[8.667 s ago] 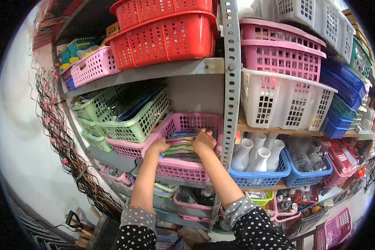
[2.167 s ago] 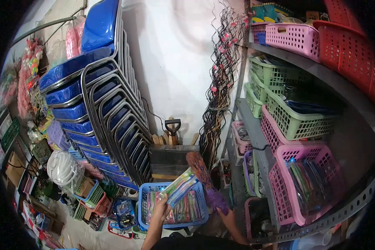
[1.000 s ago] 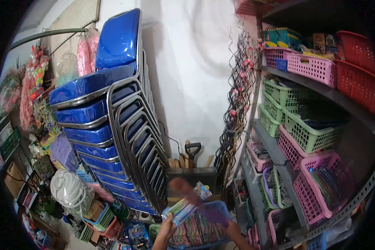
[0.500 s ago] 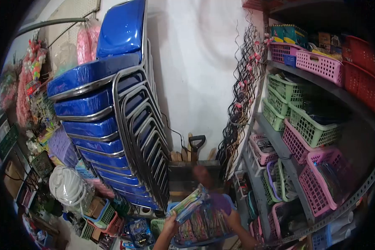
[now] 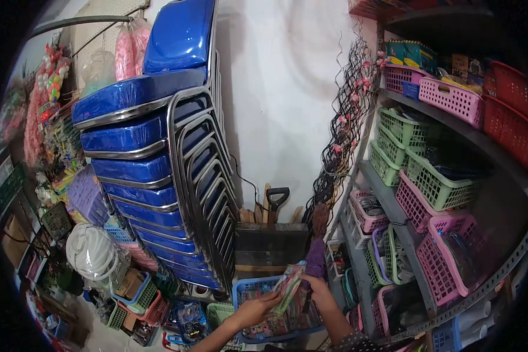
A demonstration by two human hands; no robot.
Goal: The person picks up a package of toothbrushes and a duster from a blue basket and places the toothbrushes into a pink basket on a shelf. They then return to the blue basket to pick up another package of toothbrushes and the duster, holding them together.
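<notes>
A clear plastic packet point(image 5: 288, 286) with colourful slim contents is held tilted above a blue basket point(image 5: 240, 291). My left hand point(image 5: 259, 311) has its fingers closed on the packet's left side. With my right hand point(image 5: 319, 291) I pinch the packet's upper right edge. What the packet contains is too small to make out. More colourful packets point(image 5: 296, 314) lie in the basket below, partly hidden by my hands. Just behind my right hand stands a purple-wrapped bundle point(image 5: 317, 258) with a brown bushy top.
Tall stacked blue chairs point(image 5: 141, 170) rise at the left. Metal shelves with pink baskets point(image 5: 446, 258) and green baskets point(image 5: 440, 176) line the right side. A black-handled tool point(image 5: 277, 196) leans by the wall. Several small baskets point(image 5: 139, 296) sit on the floor at lower left.
The packet has moved right and turned more upright, and my right hand has come up to grip it. The purple bundle, blurred before, now stands still farther right.
</notes>
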